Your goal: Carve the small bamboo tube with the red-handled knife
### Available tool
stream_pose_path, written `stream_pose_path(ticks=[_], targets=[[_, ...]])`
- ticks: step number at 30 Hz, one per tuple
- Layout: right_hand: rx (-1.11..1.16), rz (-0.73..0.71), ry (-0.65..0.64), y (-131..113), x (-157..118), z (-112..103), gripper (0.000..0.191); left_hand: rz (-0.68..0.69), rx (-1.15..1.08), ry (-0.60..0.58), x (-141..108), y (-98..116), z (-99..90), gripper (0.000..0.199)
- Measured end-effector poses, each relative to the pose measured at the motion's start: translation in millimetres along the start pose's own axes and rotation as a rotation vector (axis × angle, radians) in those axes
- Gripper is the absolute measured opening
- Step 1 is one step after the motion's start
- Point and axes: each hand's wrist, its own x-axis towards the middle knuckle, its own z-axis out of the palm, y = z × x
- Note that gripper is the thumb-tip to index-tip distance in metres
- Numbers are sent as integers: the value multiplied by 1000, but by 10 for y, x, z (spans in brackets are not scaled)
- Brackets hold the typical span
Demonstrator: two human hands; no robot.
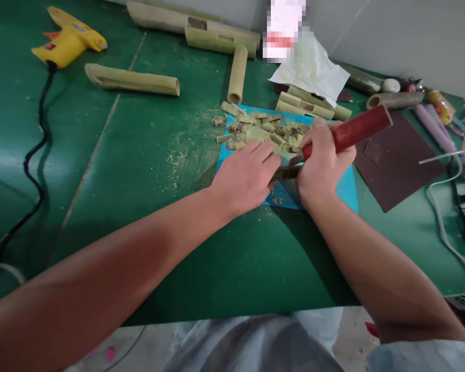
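Note:
My right hand (321, 155) is closed round the red wooden handle of a chisel (362, 129), which slants up to the right. The chisel's metal blade points down to the left, at a short dark piece of bamboo (289, 172) between my hands. My left hand (248, 173) is closed on the left end of that bamboo, its fingers curled over and hiding the end. Under both hands lies a blue mat (344, 181). Bamboo chips and pale shavings (261, 129) are heaped on the mat's far part, just beyond my fingers.
A yellow hot glue gun (67, 41) with a black cord lies at the far left of the green table (217, 268). Several bamboo tubes (135, 81) lie along the back. To the right are brown sandpaper (399, 160), white paper (312, 70) and a pale cable (439, 222).

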Motion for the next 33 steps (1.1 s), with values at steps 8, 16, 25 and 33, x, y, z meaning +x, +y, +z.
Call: stream_pose_path(ticks=[8, 16, 25, 33], targets=[[48, -86, 40, -73, 9, 50, 32, -11, -4, -27, 5, -1, -13, 12], [-24, -55, 19, -16, 32, 46, 33, -9, 6, -29, 4, -4, -15, 10], [-44, -14, -67, 101, 60, -28, 42, 6, 20, -14, 7, -10, -3, 10], [-33, -48, -98, -10, 35, 25, 41, -29, -21, -84, 23, 6, -32, 14]])
